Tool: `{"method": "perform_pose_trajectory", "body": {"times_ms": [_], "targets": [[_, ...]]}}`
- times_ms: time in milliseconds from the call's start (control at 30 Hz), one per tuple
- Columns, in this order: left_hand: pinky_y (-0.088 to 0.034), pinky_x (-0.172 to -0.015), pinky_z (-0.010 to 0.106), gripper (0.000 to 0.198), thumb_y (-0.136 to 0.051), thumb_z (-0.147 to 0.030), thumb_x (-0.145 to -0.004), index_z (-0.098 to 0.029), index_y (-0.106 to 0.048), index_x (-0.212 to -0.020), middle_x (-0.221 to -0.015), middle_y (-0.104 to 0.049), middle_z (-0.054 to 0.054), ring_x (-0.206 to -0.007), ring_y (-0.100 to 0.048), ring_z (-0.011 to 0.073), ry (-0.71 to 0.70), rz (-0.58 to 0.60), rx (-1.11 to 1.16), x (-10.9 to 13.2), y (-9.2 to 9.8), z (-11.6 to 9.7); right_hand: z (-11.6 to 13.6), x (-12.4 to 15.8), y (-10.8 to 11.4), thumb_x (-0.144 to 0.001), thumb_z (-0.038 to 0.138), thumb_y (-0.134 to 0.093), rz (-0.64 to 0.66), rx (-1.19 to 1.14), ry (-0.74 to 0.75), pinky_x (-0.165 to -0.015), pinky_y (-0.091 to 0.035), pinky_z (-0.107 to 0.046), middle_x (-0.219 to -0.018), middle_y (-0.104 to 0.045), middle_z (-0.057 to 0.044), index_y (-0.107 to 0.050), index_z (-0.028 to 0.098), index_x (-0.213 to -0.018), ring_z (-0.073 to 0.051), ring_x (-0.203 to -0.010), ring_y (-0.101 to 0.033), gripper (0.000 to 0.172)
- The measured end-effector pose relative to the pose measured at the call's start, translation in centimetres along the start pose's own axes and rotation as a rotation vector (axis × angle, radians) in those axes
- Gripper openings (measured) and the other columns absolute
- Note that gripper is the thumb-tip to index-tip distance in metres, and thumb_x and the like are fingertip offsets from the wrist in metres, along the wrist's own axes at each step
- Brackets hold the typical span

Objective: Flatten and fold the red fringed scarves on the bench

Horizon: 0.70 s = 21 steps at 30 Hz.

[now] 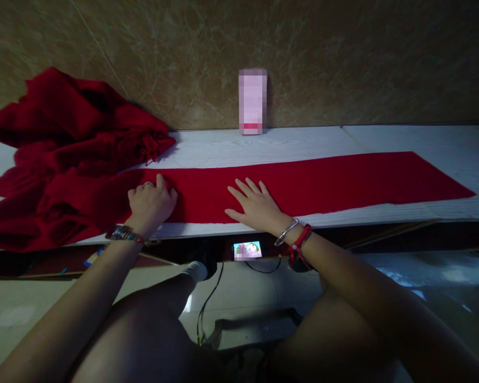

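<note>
A long red cloth [343, 181] lies flat across the white table [287, 141], stretching right to a pointed end. At the left it bunches into a red heap [64, 143] against the wall. My left hand [151, 205] rests on the cloth beside the heap, fingers curled under, a ring on one finger and a beaded band at the wrist. My right hand [255, 207] lies flat on the cloth near the front edge, fingers spread. It wears a metal bangle and a red cord.
A small pink box [253, 101] stands upright at the back of the table against the brown marbled wall. Under the table's edge a phone [247, 250] shows a lit screen, with a black cable [207, 303] trailing over the pale floor. My knees are below.
</note>
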State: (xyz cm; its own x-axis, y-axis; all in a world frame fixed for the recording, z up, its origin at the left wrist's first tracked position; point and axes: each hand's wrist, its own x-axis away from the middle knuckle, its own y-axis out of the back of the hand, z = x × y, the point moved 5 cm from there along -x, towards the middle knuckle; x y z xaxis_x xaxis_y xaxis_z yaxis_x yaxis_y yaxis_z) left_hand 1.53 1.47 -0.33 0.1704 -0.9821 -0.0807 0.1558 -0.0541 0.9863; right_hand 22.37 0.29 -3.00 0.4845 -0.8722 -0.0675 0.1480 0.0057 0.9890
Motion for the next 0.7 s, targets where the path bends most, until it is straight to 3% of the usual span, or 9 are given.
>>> {"method": "perform_pose_trajectory", "body": {"times_ms": [167, 333, 433, 500, 600, 700], "targets": [[-0.038, -0.088, 0.052, 0.055, -0.023, -0.036, -0.087, -0.013, -0.043, -0.134, -0.116, -0.058, 0.023, -0.107, -0.056, 0.0374, -0.051, 0.013, 0.014, 0.0, -0.1, 0.1, 0.0, 0.0, 0.0, -0.089, 0.058, -0.035, 0.002, 0.003, -0.002, -0.111, -0.019, -0.054, -0.152, -0.029, -0.01, -0.035, 0.019, -0.143, -0.032, -0.139, -0.022, 0.067], [-0.026, -0.1, 0.062, 0.073, -0.016, -0.056, -0.085, -0.013, -0.036, -0.14, -0.145, -0.033, 0.024, -0.13, -0.034, 0.0428, 0.15, 0.109, 0.127, -0.8, -1.8, 2.9, 0.0, 0.0, -0.1, -0.089, 0.058, -0.035, 0.004, 0.006, 0.001, -0.11, -0.019, -0.054, -0.152, -0.028, -0.01, -0.035, 0.02, -0.143, -0.032, -0.139, -0.022, 0.067], [-0.022, -0.104, 0.06, 0.072, -0.016, -0.054, -0.086, -0.009, -0.037, -0.139, -0.144, -0.034, 0.026, -0.133, -0.031, 0.0401, 0.181, 0.112, 0.126, -0.9, -1.9, 3.4, -0.1, 0.0, -0.1, -0.089, 0.058, -0.036, -0.002, 0.01, 0.0, -0.11, -0.019, -0.054, -0.152, -0.029, -0.01, -0.035, 0.02, -0.143, -0.032, -0.139, -0.022, 0.067], [-0.024, -0.103, 0.06, 0.064, -0.022, -0.045, -0.087, -0.008, -0.042, -0.135, -0.142, -0.037, 0.027, -0.133, -0.03, 0.0398, 0.09, 0.058, 0.106, -0.8, -1.1, 2.4, -0.1, 0.0, -0.1, -0.088, 0.059, -0.036, -0.006, 0.01, 0.0, -0.11, -0.019, -0.054, -0.152, -0.029, -0.01, -0.036, 0.02, -0.143, -0.032, -0.139, -0.022, 0.067], [-0.027, -0.105, 0.057, 0.057, -0.032, -0.038, -0.087, -0.012, -0.041, -0.137, -0.146, -0.033, 0.02, -0.137, -0.025, 0.0365, -0.178, -0.046, 0.123, -0.8, -0.1, -0.4, 0.0, -0.1, -0.1, -0.089, 0.058, -0.036, -0.006, 0.008, 0.0, -0.11, -0.02, -0.053, -0.152, -0.03, -0.009, -0.036, 0.02, -0.143, -0.032, -0.139, -0.023, 0.066], [-0.03, -0.104, 0.054, 0.055, -0.031, -0.041, -0.089, -0.021, -0.039, -0.139, -0.149, -0.03, 0.013, -0.137, -0.025, 0.0343, -0.341, 0.068, 0.164, -1.1, -1.2, -2.4, 0.0, 0.0, 0.0, -0.089, 0.057, -0.036, -0.006, 0.01, -0.001, -0.11, -0.02, -0.054, -0.152, -0.03, -0.01, -0.036, 0.02, -0.143, -0.032, -0.139, -0.023, 0.066]]}}
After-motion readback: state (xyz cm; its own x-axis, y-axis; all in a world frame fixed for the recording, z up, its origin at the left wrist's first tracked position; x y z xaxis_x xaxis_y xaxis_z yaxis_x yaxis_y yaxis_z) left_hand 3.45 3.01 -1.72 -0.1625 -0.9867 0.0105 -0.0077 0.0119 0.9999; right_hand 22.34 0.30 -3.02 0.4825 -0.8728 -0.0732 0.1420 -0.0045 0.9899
